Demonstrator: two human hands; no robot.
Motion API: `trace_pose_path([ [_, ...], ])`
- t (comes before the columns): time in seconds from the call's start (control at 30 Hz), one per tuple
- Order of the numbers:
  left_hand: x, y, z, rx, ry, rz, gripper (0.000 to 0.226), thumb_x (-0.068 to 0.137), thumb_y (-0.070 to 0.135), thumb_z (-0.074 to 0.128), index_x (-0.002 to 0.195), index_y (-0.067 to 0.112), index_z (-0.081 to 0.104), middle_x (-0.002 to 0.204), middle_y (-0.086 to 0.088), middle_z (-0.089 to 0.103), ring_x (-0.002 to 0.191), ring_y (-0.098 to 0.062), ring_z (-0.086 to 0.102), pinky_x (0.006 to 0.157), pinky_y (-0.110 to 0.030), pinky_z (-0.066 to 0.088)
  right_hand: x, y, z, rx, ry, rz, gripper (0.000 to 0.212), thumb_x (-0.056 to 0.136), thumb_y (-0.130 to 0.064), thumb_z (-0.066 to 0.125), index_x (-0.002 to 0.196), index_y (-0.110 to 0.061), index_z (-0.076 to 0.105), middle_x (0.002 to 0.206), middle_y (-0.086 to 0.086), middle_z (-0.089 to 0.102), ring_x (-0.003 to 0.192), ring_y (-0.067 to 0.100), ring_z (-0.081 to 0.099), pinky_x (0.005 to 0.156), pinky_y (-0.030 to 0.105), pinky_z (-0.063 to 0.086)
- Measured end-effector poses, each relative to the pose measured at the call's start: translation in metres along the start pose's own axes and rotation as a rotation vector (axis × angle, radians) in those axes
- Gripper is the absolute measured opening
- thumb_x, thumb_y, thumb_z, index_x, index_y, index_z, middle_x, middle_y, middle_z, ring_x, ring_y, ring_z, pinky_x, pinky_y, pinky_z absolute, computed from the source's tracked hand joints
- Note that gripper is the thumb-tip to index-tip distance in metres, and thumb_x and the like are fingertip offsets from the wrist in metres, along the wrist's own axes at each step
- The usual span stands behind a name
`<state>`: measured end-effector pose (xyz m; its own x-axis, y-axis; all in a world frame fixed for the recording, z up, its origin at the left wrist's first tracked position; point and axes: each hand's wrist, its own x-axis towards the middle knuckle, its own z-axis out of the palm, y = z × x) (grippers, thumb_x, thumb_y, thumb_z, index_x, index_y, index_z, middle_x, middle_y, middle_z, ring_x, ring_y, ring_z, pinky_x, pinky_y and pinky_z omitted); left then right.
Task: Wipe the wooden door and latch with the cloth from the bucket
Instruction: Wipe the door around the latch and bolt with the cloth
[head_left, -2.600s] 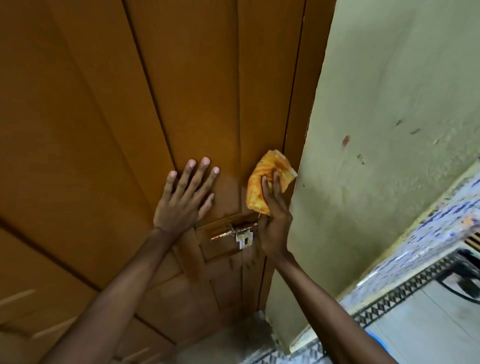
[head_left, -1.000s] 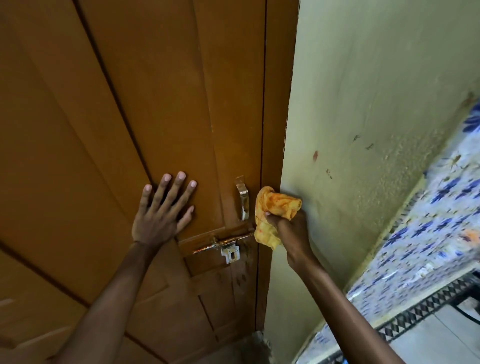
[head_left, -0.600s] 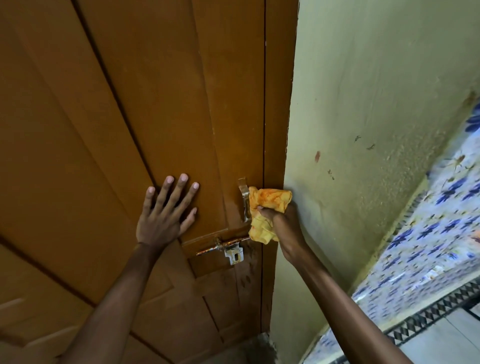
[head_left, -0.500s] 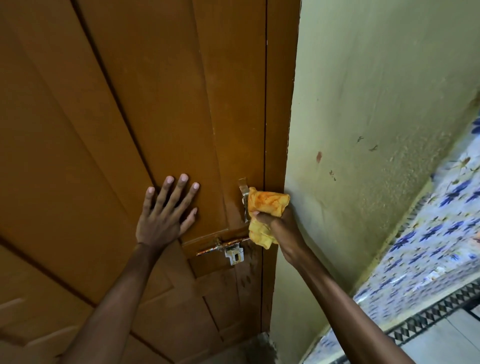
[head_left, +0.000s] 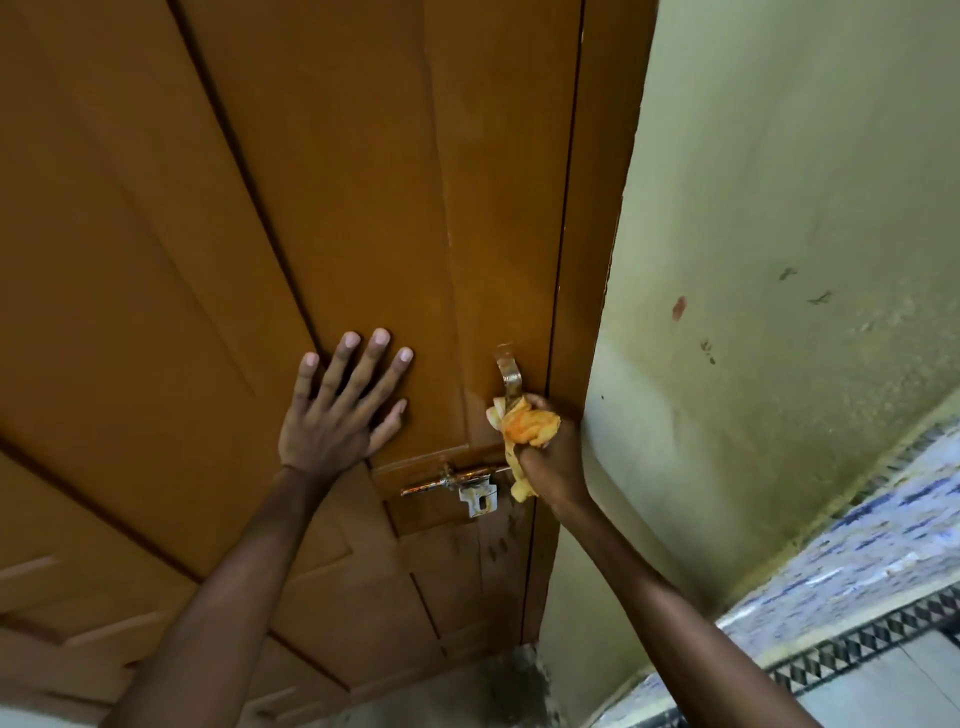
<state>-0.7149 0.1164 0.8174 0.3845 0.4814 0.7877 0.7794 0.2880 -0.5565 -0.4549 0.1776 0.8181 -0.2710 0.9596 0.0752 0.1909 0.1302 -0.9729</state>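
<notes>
The left hand (head_left: 340, 410) lies flat with fingers spread, arm extended; the right hand (head_left: 550, 457) is fisted.

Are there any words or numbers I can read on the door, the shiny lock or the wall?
None: no words, numbers or signs show anywhere.
Wooden door: bare wood.
Latch and handle: plain metal.
Cloth in the right hand: orange blotches only.
Wall: stains.
Tiles: blurred blue pattern, no letters.

Smooth, semi-glossy brown wooden door (head_left: 311, 182); shiny, tarnished metal latch (head_left: 457, 480) beside right hand (head_left: 553, 460); crumpled orange cloth (head_left: 527, 423); rough matt wall (head_left: 779, 208).
</notes>
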Motion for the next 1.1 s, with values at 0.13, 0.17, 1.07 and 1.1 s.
trace_pose_path([
  [0.13,0.001,0.0,-0.001,0.004,-0.005,-0.005,0.072,0.099,0.058,0.054,0.16,0.026,0.034,0.169,-0.006,0.017,0.157,-0.027,0.009,0.126,-0.048,0.003,0.007,-0.031,-0.013,0.097,-0.039,0.155,0.037,0.084,0.007,0.059,0.088,-0.029,0.068,0.081,-0.013,0.069,0.081,0.011,0.07,0.072,0.036,0.059],
  [0.17,0.001,0.0,-0.002,0.008,-0.008,-0.005,0.072,0.098,0.058,0.054,0.16,0.026,0.034,0.169,-0.006,0.017,0.157,-0.027,0.009,0.126,-0.048,0.003,0.011,-0.042,-0.018,0.211,-0.089,0.214,0.041,0.082,0.013,0.055,0.086,-0.025,0.069,0.081,-0.01,0.07,0.074,0.008,0.07,0.062,0.031,0.057],
  [1.07,0.001,0.0,-0.004,-0.016,-0.016,0.002,0.07,0.101,0.056,0.051,0.161,0.025,0.032,0.169,-0.006,0.018,0.157,-0.028,0.009,0.124,-0.049,0.008,-0.008,0.025,-0.017,0.618,-0.001,0.646,0.021,0.089,-0.012,0.068,0.109,-0.01,0.069,0.112,0.015,0.072,0.096,0.03,0.071,0.081,0.042,0.06],
  [1.1,0.001,-0.001,-0.004,-0.018,-0.016,0.005,0.07,0.101,0.057,0.051,0.161,0.025,0.032,0.169,-0.006,0.019,0.157,-0.028,0.009,0.124,-0.049,0.008,-0.008,0.018,-0.015,0.832,-0.055,0.728,0.019,0.09,-0.01,0.064,0.108,-0.005,0.068,0.11,0.019,0.071,0.092,0.032,0.072,0.075,0.041,0.061],
])
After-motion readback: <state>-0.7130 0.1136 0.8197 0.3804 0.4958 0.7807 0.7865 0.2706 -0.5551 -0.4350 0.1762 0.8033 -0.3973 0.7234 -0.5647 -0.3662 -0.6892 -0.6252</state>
